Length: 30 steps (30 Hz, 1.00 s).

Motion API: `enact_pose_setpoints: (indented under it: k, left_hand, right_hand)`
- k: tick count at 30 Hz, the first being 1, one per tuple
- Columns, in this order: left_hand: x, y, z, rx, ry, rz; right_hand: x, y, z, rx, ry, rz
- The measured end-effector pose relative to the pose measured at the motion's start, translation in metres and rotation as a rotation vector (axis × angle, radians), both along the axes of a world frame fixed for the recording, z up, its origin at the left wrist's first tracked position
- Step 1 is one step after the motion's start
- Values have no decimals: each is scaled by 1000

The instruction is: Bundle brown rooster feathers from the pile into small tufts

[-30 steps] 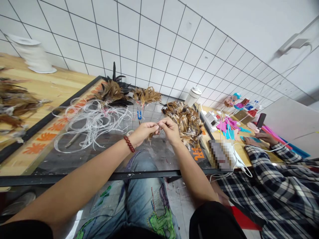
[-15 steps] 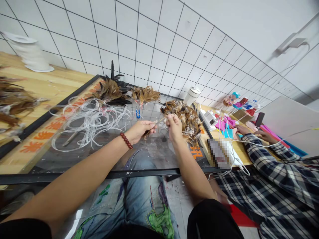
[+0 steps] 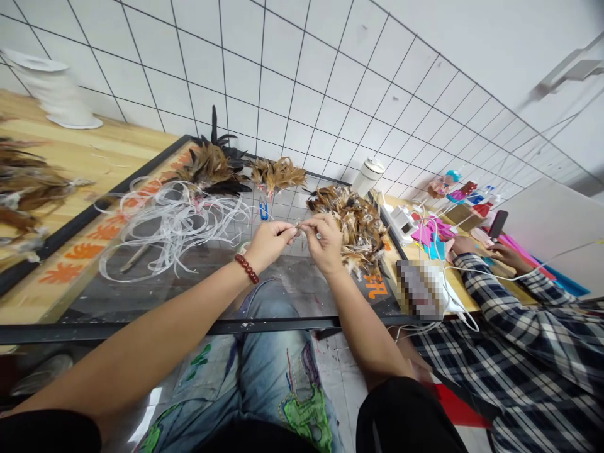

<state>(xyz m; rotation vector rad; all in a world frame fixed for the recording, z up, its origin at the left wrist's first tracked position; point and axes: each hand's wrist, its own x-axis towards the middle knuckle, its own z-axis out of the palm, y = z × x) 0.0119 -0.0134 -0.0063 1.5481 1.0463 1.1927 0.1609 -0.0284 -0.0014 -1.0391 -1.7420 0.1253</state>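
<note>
My left hand [image 3: 271, 245], with a red bead bracelet [image 3: 246, 269] at its wrist, is closed in a pinch over the dark glass-topped table. My right hand [image 3: 325, 242] meets it fingertip to fingertip, also pinching. Between them shows the small brownish end of a feather [image 3: 298, 226]; most of it is hidden by the fingers. Just right of my right hand lies a heap of brown feathers [image 3: 361, 223]. Beyond my hands are a tan feather bunch [image 3: 278, 174], a brown and black feather bunch [image 3: 207, 167] and a blue-handled snipper [image 3: 263, 209].
Tangled clear strip [image 3: 160, 229] covers the table's left part. A white spool [image 3: 70, 100] and more feathers [image 3: 28, 182] lie further left. Toward the right are a white cup [image 3: 369, 176], a white charger with cables [image 3: 404, 223] and a co-worker's plaid sleeve [image 3: 491, 292].
My hands have come together so the fingertips touch. The brown feathers that hung below my left hand no longer show. The view has shifted slightly.
</note>
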Motion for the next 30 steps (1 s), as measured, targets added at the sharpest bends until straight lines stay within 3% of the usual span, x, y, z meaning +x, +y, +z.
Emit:
enact_pose_setpoints:
  k: [5,12,18,21,24,26,30]
  left_hand:
    - [3,-1,1,-107,-102,-9]
    - [4,5,-4,-234,-251,24]
    - [3,8,-7,-247,-264,29]
    - [3,9,-7,-270,-283,51]
    - [3,10,-7,-296,-297,76]
    - [3,10,-6,-289,-306,76]
    - [4,9,-5,-294,-371,45]
  right_hand:
    - [-2,7,-6,-96,126,-7]
    - [7,18,-13,-235,499,58]
    - [5,15,-11,-330,525,236]
    - [2,19,-13,-377,561,262]
    - [9,13,-3,-410,566,292]
    - [23,-6,13,-526,452,393]
    - [60,-71,53,-1321,-288,820]
